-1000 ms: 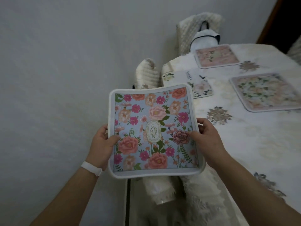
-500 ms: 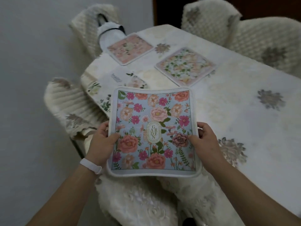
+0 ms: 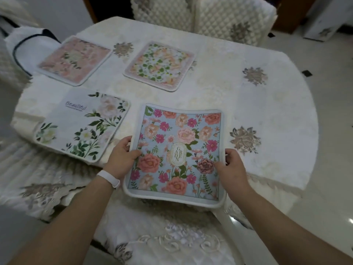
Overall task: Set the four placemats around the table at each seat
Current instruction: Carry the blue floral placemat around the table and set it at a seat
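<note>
I hold a blue floral placemat (image 3: 177, 150) marked "GARDEN" over the near edge of the table (image 3: 267, 111). My left hand (image 3: 122, 159) grips its left edge and my right hand (image 3: 232, 165) grips its right edge. The mat bows slightly, its far part above the tablecloth and its near part past the edge. On the table lie a white "Beautiful" placemat (image 3: 82, 123) at the near left, a pink placemat (image 3: 74, 60) at the far left, and a green-and-peach placemat (image 3: 160, 66) at the far middle.
A cream tablecloth with embroidered flowers covers the table. Quilted cream chairs (image 3: 200, 14) stand at the far side. A covered chair (image 3: 172, 241) is right below me and another chair (image 3: 38, 178) at the near left. A white bag (image 3: 24, 46) sits at the far left.
My view has swung right from the wall to face the table. The blue placemat has moved with both hands from beside the table to over its near edge.
</note>
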The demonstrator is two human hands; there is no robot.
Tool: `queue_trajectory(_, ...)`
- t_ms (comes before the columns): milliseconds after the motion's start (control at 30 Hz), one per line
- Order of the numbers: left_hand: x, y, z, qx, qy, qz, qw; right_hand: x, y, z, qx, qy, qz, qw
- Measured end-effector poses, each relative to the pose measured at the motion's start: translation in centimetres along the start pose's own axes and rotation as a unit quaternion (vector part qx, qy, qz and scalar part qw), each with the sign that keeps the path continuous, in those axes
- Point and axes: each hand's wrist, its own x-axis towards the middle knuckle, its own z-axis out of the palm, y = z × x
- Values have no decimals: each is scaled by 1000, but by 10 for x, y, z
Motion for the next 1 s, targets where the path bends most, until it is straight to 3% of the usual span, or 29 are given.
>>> queue_trajectory(400, 34, -6, 49, 87, -88, -4, 992, 3, 55, -12, -8, 64, 47, 997)
queue_trajectory(767, 55, -23, 66, 192, -71, -14, 979, 26, 76, -13, -59, 48, 67, 995)
queue_trajectory(1000, 44, -39, 50, 285, -72, 61, 954, 16, 87, -22, -172, 22, 12, 985)
